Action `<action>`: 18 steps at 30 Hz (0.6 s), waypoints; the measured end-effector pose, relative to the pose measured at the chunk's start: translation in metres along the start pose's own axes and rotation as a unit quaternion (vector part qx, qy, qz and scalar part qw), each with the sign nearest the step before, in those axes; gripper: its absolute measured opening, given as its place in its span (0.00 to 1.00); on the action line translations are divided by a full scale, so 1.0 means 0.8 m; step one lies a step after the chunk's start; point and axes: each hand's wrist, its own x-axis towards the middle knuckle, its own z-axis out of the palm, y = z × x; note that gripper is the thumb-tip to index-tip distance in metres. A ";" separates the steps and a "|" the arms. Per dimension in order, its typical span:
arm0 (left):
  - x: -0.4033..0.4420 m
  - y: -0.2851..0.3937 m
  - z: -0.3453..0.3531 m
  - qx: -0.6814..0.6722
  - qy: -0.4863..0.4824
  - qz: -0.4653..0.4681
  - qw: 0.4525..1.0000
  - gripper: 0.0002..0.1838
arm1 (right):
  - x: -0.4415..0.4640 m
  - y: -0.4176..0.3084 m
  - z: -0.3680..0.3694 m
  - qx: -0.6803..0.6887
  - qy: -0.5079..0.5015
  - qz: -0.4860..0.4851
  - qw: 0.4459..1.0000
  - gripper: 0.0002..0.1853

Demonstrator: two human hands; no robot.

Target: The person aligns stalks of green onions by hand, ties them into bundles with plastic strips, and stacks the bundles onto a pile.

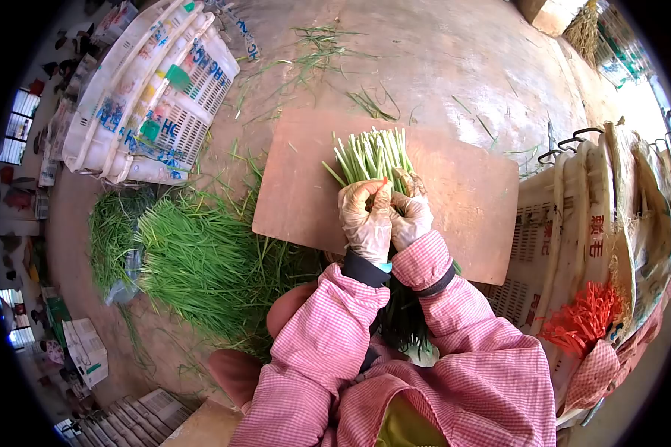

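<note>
A bunch of garlic chives [376, 153] with pale cut stem ends points away from me above a brown board [306, 171]. My left hand [367, 220], in a whitish stained glove, is closed against the near side of the bunch. A small bit of red tie [385, 180] shows at its thumb and finger. My right hand [411, 216], gloved too, is closed around the bunch's right side, with its fingertips meeting the left hand. The green leaf ends hang down between my forearms, and the tie's path around the stems is hidden.
A big pile of loose chives [194, 261] lies on the floor to the left, beside stacked white crates [156, 97]. On the right, a white crate [537, 231] carries a bundle of red ties [585, 316]. Stray leaves [324, 56] litter the floor ahead.
</note>
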 end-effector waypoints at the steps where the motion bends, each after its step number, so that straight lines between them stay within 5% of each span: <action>1: 0.003 -0.002 0.000 0.030 -0.023 0.064 0.997 0.04 | 0.004 0.001 -0.002 0.003 0.003 -0.004 1.000 0.16; 3: 0.018 -0.003 -0.006 0.017 -0.045 0.042 0.998 0.07 | 0.007 0.005 -0.010 -0.032 -0.040 -0.038 0.998 0.15; 7: 0.052 0.002 0.006 0.230 -0.033 0.052 0.971 0.15 | 0.007 0.012 -0.021 -0.004 -0.075 -0.110 0.991 0.16; 9: 0.068 -0.010 0.012 0.339 -0.103 0.048 0.934 0.15 | 0.003 0.011 -0.025 0.012 -0.069 -0.092 0.993 0.14; 14: 0.091 -0.043 0.013 0.350 -0.146 0.033 0.925 0.12 | 0.000 0.017 -0.036 0.037 -0.105 -0.055 0.992 0.11; 16: 0.095 -0.071 0.015 0.131 -0.100 -0.126 0.978 0.10 | 0.000 0.024 -0.036 0.056 -0.110 -0.064 0.990 0.10; 18: 0.097 -0.079 0.020 0.158 -0.092 -0.120 0.976 0.09 | -0.002 0.036 -0.030 0.051 -0.104 -0.080 0.990 0.10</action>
